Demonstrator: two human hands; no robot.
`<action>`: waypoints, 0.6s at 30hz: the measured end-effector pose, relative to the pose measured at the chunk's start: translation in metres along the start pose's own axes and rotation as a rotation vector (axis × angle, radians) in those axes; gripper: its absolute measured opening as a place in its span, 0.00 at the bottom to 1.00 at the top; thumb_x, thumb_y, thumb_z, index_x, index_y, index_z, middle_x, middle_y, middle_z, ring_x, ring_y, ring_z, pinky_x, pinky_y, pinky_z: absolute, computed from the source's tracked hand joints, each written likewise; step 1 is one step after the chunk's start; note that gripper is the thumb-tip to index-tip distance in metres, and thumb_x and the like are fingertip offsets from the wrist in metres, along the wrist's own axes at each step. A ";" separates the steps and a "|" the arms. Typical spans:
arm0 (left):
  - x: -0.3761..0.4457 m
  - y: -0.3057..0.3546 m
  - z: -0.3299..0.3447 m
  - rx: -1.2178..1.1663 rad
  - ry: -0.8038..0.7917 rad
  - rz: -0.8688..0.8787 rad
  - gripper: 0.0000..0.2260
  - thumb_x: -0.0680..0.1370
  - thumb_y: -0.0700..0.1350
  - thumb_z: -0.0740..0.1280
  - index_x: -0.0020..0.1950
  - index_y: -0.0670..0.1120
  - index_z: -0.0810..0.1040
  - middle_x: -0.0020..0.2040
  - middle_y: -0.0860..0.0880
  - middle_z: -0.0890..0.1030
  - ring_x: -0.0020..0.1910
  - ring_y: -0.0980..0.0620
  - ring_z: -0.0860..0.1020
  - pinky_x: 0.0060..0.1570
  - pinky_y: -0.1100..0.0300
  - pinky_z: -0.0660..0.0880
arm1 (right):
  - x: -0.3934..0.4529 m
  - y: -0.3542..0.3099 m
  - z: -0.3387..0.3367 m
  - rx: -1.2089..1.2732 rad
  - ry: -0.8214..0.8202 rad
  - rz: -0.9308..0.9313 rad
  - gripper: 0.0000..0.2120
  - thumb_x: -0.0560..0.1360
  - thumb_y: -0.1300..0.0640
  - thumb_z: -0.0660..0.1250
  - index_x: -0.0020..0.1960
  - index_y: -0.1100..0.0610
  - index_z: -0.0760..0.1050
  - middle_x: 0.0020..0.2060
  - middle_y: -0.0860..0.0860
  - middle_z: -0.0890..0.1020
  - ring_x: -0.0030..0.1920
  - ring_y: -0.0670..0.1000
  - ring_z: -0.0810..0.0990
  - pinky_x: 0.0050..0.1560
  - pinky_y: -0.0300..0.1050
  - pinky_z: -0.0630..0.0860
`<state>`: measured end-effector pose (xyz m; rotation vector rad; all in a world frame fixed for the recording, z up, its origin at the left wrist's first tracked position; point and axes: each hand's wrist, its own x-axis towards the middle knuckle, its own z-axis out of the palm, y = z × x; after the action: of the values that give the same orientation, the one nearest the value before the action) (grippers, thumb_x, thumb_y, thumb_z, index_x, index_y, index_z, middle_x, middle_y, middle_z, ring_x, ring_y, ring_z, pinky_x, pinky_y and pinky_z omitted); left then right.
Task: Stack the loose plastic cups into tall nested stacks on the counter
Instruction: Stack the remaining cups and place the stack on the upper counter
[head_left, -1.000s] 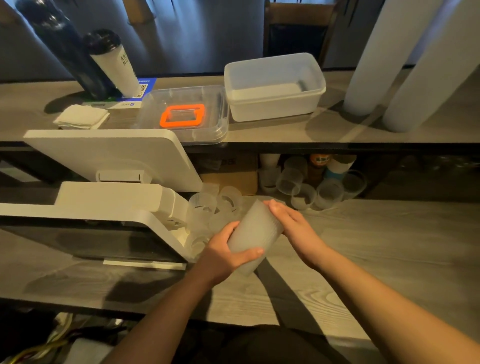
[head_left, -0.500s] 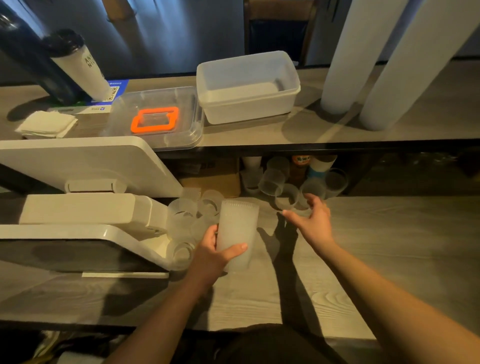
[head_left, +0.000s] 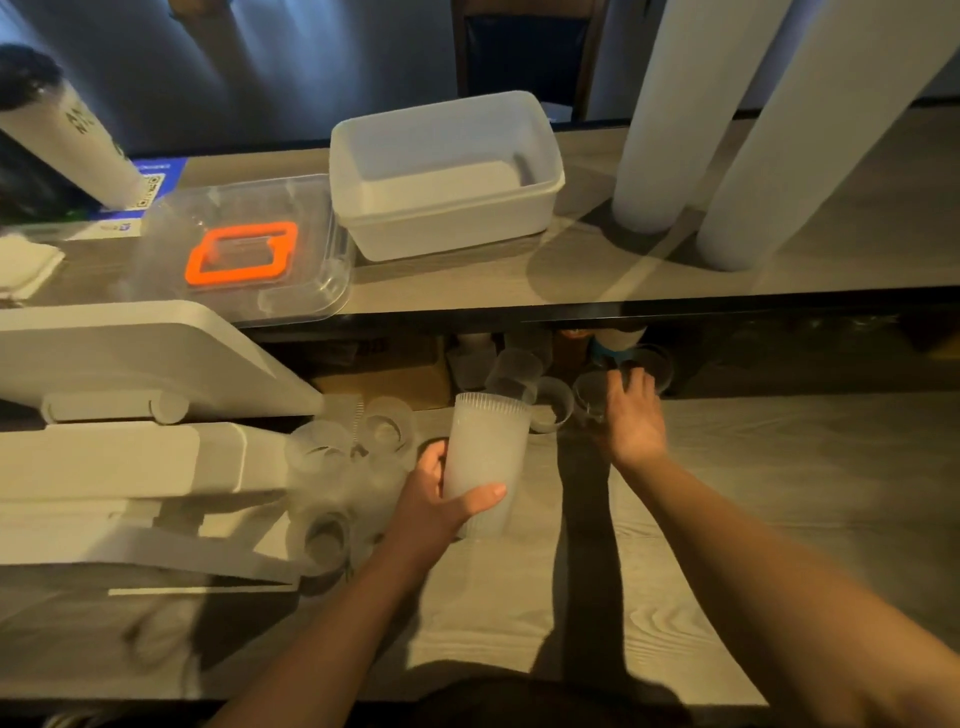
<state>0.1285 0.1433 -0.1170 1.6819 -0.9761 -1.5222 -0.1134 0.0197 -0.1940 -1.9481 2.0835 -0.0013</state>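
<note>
Frosted nested stack (head_left: 483, 462) gripped by left hand (head_left: 436, 499); right hand (head_left: 631, 415) curls around one loose cup (head_left: 592, 400).

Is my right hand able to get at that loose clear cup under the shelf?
Probably yes. The right hand already lies on the loose clear cup at the shelf's edge, nothing between them. The left hand grips the nested stack, out of the way.
</note>
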 end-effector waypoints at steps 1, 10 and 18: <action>0.002 0.001 0.001 0.007 -0.005 -0.002 0.47 0.57 0.61 0.78 0.72 0.50 0.67 0.63 0.49 0.79 0.59 0.50 0.80 0.50 0.54 0.82 | 0.002 0.000 0.000 -0.033 0.006 -0.009 0.37 0.73 0.54 0.75 0.75 0.57 0.60 0.73 0.61 0.63 0.76 0.61 0.59 0.75 0.56 0.63; 0.015 0.000 -0.006 0.009 0.011 -0.035 0.44 0.56 0.61 0.79 0.69 0.56 0.66 0.64 0.52 0.78 0.61 0.51 0.79 0.58 0.46 0.80 | 0.007 0.008 0.006 -0.063 0.030 -0.101 0.33 0.74 0.49 0.73 0.73 0.56 0.63 0.68 0.57 0.71 0.70 0.57 0.67 0.70 0.51 0.66; 0.012 0.004 -0.005 0.010 -0.019 -0.014 0.40 0.56 0.60 0.78 0.66 0.54 0.70 0.60 0.52 0.80 0.57 0.52 0.81 0.51 0.54 0.82 | -0.027 0.019 0.011 0.413 0.034 -0.036 0.37 0.73 0.49 0.74 0.76 0.54 0.60 0.70 0.53 0.67 0.68 0.54 0.72 0.65 0.52 0.75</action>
<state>0.1337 0.1304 -0.1190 1.6875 -0.9855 -1.5471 -0.1286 0.0497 -0.2022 -1.7388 1.8821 -0.4387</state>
